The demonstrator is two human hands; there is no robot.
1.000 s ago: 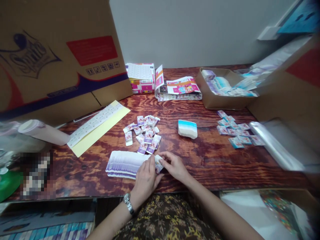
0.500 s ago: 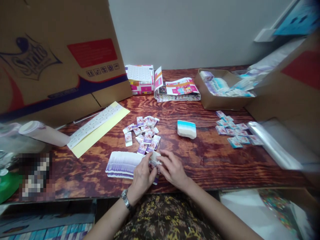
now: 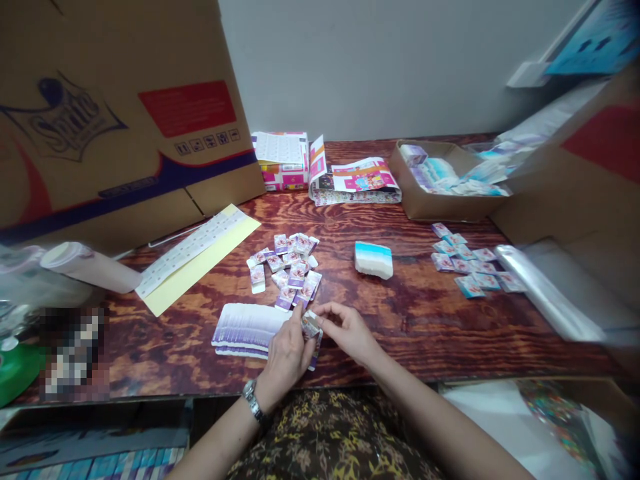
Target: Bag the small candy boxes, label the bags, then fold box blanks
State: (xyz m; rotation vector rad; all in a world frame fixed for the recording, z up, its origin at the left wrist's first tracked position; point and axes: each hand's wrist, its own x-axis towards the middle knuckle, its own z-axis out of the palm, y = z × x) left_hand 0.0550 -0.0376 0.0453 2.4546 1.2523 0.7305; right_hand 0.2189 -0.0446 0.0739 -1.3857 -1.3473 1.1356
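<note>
You face a plain, pale grey wall (image 3: 380, 67) that spans the far side of the room. Toward its far right you can see a white fitting (image 3: 527, 75), with a blue sheet (image 3: 595, 43) beside it. Before you, a wooden table (image 3: 410, 320), red-brown with dark, wavy grain, stretches from left to right. Soft light leaves faint glints on your tabletop's varnished-looking surface.
</note>
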